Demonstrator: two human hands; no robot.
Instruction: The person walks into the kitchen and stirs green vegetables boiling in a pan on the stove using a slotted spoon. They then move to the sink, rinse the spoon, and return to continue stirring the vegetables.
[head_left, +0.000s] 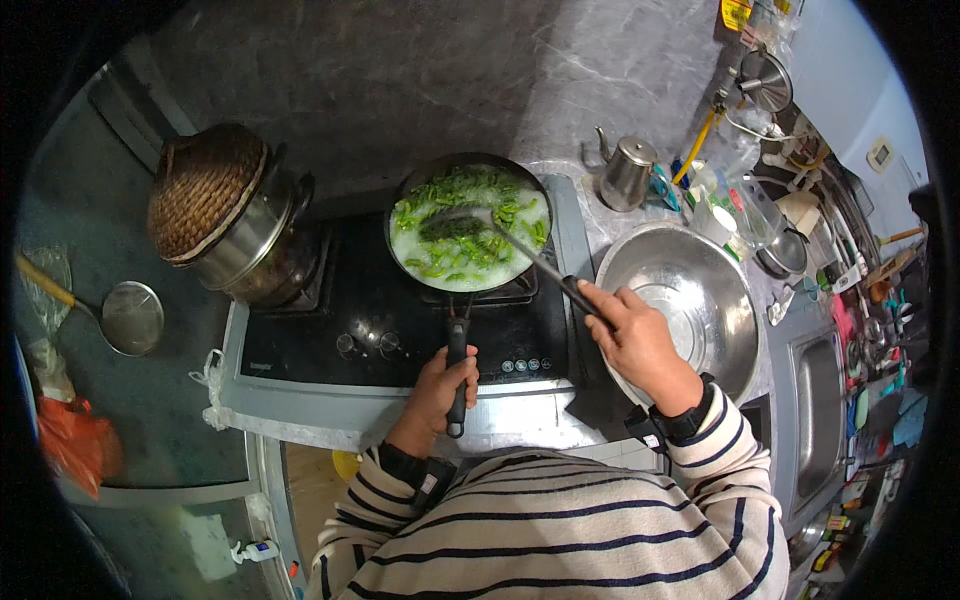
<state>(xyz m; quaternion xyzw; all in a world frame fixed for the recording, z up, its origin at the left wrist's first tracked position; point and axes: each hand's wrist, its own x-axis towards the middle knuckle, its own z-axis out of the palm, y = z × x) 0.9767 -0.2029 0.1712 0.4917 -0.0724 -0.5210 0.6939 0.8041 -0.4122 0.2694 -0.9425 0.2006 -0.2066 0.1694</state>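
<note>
A dark wok (391, 251) sits on the right burner of a black gas stove (420, 345). Cut green vegetables (480, 187) float in its foamy, whitish liquid. My left hand (442, 386) is wrapped around the wok's black handle (457, 352). In my right hand (634, 337) is the dark grip of a metal cooking spatula (457, 217). The spatula's shaft slants leftward over the rim, and its broad head lies among the vegetables near the middle of the wok. Part of the head's underside is hidden by greens and foam.
On the left burner stands a steel pot (251, 240) with a woven lid (206, 191). A large steel basin (720, 300) stands right of the stove, below a metal kettle (628, 172). Further right is a sink (817, 405). A mesh skimmer (133, 318) is at far left.
</note>
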